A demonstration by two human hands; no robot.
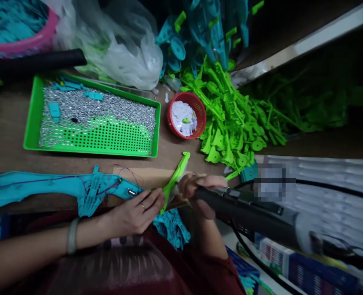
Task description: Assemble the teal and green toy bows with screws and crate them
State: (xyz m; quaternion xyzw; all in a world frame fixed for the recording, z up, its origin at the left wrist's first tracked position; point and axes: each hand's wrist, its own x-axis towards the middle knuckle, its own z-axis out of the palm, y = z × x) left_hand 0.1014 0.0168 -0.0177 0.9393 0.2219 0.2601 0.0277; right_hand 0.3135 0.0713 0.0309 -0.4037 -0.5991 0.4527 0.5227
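My left hand (143, 209), with a ring and a bangle, has its fingers closed on a slim bright green plastic piece (173, 180). This piece stands slanted at the edge of the bench, at the right end of a long blue plastic part (55, 188). Thin red and blue wires run along the blue part. Wrapped round the front of a black corded electric screwdriver (243, 207), my right hand (201, 186) is just right of the green piece. The tool's tip is hidden by my fingers, so contact with the green piece cannot be made out.
A green perforated tray (107, 153) holds many small silver screws and several blue bits. Beside it stands a red basket (169, 123) of white pieces. Green plastic parts (227, 119) are heaped behind, under blue parts (200, 28). Plastic bags (123, 45) and a pink basket (24, 48) lie at upper left.
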